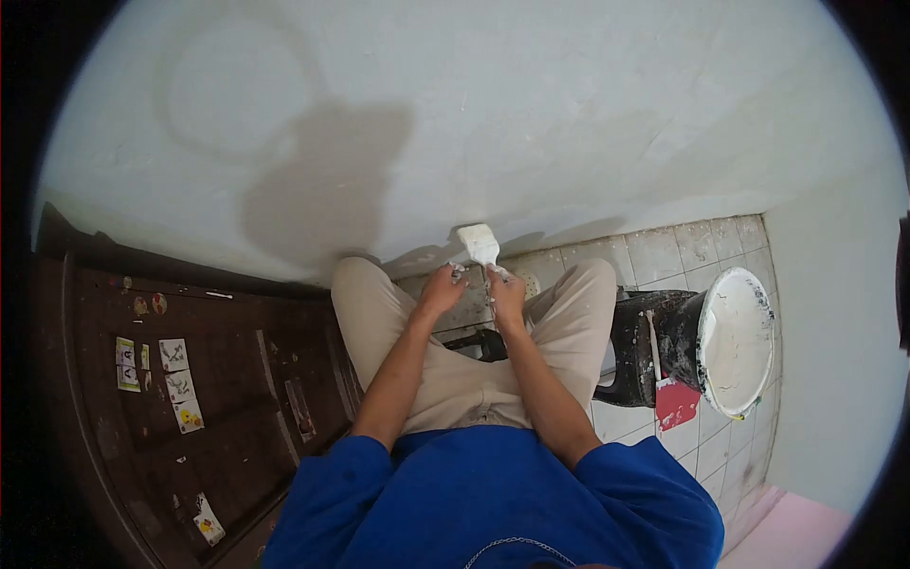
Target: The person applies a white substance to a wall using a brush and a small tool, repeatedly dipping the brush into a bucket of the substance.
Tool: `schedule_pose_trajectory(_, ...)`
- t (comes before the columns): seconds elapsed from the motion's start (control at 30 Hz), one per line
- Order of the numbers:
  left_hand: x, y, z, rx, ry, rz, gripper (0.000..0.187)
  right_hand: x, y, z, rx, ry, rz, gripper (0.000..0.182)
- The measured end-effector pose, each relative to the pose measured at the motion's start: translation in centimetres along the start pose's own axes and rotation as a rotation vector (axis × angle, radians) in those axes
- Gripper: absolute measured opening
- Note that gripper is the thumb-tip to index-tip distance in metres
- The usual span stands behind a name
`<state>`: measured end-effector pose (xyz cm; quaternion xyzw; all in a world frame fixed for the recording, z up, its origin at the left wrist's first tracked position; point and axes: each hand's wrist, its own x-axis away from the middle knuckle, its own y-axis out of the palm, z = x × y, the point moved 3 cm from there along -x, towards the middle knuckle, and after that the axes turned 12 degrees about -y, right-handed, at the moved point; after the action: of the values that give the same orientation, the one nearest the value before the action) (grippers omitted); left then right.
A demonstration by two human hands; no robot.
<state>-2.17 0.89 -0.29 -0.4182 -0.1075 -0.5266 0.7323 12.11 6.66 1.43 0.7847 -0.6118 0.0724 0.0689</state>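
Note:
My right hand [506,296] is wrapped round the handle of a paintbrush [479,244]. Its wide bristles are coated in white paint and point up at the pale wall [531,123], overlapping the wall's lower part in this view. White smears mark my right fingers and the handle. Just left of the brush is my left hand [442,288], its fingers curled in and white showing at the fingertips. Whether it pinches something small there I cannot tell. Both hands are between my knees, close in front of the wall.
To the right, a bucket of white paint [702,343] is tilted in view beside a black plastic seat [633,351]. A red flat-bladed tool [677,404] lies against them. Brown wooden furniture [227,379] with stickers stands left. Paint-spotted tiles [697,245] cover the floor.

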Motion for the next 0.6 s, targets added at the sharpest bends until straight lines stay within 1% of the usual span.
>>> schedule_pose_trajectory(0.07,-1.2,0.5,-1.1,0.018,0.037,0.061,0.035,-0.7,-0.6,-0.2,0.086,-0.061,0.005,0.030)
schedule_pose_trajectory(0.13,-1.6,1.0,-2.6,0.226,0.053,-0.013,0.033,-0.9,-0.9,-1.8,0.109,-0.078,-0.001,0.030)
schedule_pose_trajectory(0.2,-2.5,1.1,-3.2,0.622,0.058,-0.205,0.031,-0.6,-1.2,-2.0,0.107,-0.054,0.001,0.030)
schedule_pose_trajectory(0.3,-0.2,-0.2,-0.5,0.846,0.005,-0.218,0.027,-0.8,-1.2,-1.3,0.075,-0.014,0.009,0.030)
schedule_pose_trajectory(0.4,1.2,-0.2,0.5,0.921,0.024,-0.239,0.025,-0.3,-0.9,-2.0,0.079,-0.024,0.003,0.031)
schedule_pose_trajectory(0.47,1.3,-0.2,1.0,0.946,0.025,-0.219,0.025,-0.2,-0.6,-3.1,0.059,-0.045,-0.019,0.031)
schedule_pose_trajectory(0.57,0.3,-0.3,0.7,0.936,0.085,-0.153,0.026,-0.3,-0.5,-2.9,0.088,-0.203,-0.009,0.023)
schedule_pose_trajectory(0.6,0.2,-0.4,0.7,0.925,0.112,-0.126,0.027,-0.3,-0.5,-3.3,0.112,-0.223,-0.014,0.026)
